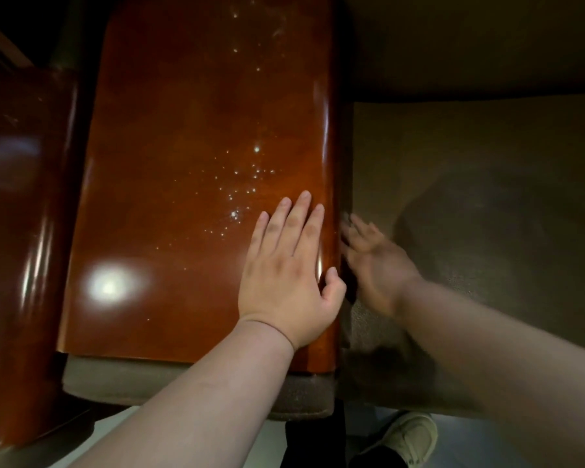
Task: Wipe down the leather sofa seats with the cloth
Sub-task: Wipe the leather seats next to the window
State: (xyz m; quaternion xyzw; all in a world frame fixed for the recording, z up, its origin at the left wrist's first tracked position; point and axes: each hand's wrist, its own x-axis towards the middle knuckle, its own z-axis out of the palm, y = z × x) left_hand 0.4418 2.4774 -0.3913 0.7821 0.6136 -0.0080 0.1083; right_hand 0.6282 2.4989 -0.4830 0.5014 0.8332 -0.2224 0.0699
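Left hand (286,265) lies flat and open on the glossy wooden armrest (190,146); right hand (372,255), open and blurred, reaches toward the seat (487,180) just beside it. No cloth is visible; fetching it first seems necessary before wiping.

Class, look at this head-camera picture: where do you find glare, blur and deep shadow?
Head view: a bright round glare spot sits on the glossy wooden panel; the right hand is motion-blurred and in shade, the left hand sharp and lit; the seat is dim.
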